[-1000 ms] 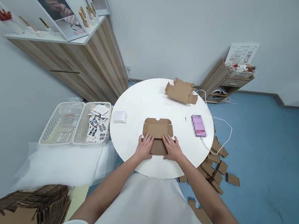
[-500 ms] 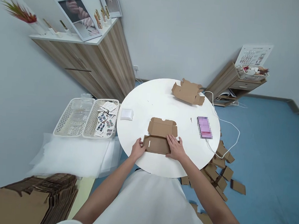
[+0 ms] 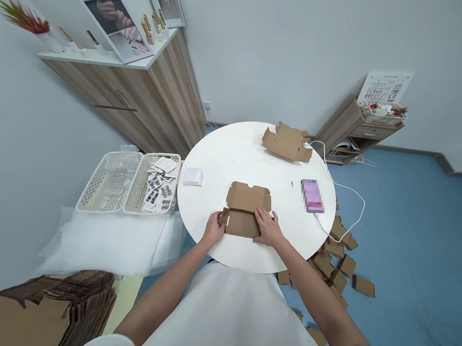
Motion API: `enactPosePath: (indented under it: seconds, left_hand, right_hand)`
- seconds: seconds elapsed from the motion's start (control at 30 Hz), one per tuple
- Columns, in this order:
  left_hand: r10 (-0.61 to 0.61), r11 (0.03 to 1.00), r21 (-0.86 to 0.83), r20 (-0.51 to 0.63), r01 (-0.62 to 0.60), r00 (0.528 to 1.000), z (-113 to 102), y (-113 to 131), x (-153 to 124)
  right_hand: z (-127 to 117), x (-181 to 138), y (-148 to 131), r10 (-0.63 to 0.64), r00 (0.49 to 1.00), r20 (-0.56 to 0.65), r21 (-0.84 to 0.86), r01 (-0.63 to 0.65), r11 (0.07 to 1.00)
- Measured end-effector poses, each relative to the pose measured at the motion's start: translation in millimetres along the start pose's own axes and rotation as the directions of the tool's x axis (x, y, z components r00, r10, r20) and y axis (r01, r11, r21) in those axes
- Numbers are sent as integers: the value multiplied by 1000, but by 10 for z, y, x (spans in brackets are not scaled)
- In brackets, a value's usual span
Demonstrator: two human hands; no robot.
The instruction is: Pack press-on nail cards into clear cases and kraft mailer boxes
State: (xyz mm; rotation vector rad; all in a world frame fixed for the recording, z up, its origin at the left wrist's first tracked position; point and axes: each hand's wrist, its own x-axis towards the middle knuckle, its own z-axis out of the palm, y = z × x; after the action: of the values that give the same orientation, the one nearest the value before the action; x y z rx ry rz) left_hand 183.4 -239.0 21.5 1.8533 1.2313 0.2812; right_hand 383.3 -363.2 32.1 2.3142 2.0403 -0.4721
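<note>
A brown cardboard box, partly folded, lies before me on the round white table, its lid panel spread flat away from me. At the box's left end, my left hand is closed on the end flap, which stands raised. My right hand grips the right end, fingers over the inner edge by the lid fold and thumb apart; it hides that end wall. Nothing lies inside the visible part of the tray. Farther back rests another unfolded cardboard box.
On the table are a white packet and a blurred purple device with a white cable. Left stand baskets of cards and clear plastic, white sheets and stacked cardboard. Folded boxes litter the floor at right.
My left hand has tipped the box's left end flap up and inward. My right hand keeps its place on the right end. The whole view has shifted slightly.
</note>
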Motion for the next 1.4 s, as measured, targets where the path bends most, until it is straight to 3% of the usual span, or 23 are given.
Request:
enactPosePath:
  seconds: [0.27,0.47,0.7,0.97,1.1,1.2,1.3,1.4]
  left_hand:
    - [6,997,-74,91,1,996,26,173,-104]
    - [-63,989,141,60,54,996,7,160,49]
    - [-123,932,354,117,74,986,-64,193,184]
    - [-95,871,490,103,32,990,-14,253,148]
    - [40,938,338,127,-81,991,-75,219,7]
    - [189,928,269,255,-258,948,-156,209,-57]
    - [172,900,320,362,-295,916,-189,245,-36]
    - [108,903,350,375,-248,921,-169,286,20]
  right_hand:
    - [3,18,-37,10,1000,2,-20,-10,1000]
    - [0,7,-75,-29,1000,8,-53,29,998]
    - [-17,-25,-75,-68,997,21,-95,70,993]
    - [-30,-70,-119,-93,995,36,-104,96,990]
    - [-37,-79,-115,-79,996,34,-109,83,991]
    - [-53,-69,-119,-84,996,27,-110,87,990]
    - [-84,-58,-129,-93,995,26,-98,95,991]
    - [-95,-118,-92,-59,998,9,-51,59,997]
